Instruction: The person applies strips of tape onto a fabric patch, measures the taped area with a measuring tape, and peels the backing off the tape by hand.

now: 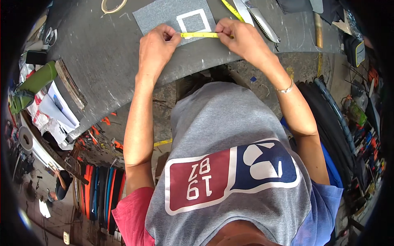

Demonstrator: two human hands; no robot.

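A yellow tape measure [200, 35] is stretched across the lower edge of a grey fabric piece [158, 18]. My left hand [157, 49] pinches one end of its blade, fingers closed. My right hand [242, 41] grips the blade farther right, fingers also closed. A white rectangular outline [179, 23] lies on the fabric, just above the stretched blade. More yellow blade shows beyond my right hand, toward the top edge. Beside that lies a long cutting tool [264, 26] with a toothed-looking dark edge, next to a pale flat blade-like piece [244, 12].
The dark worktable [98, 53] has a curved, worn front edge close to my body. A tape roll [113, 7] lies at the back left. A wooden handle [318, 30] lies at the right. Papers [59, 108] and a green roll [39, 84] crowd the left side.
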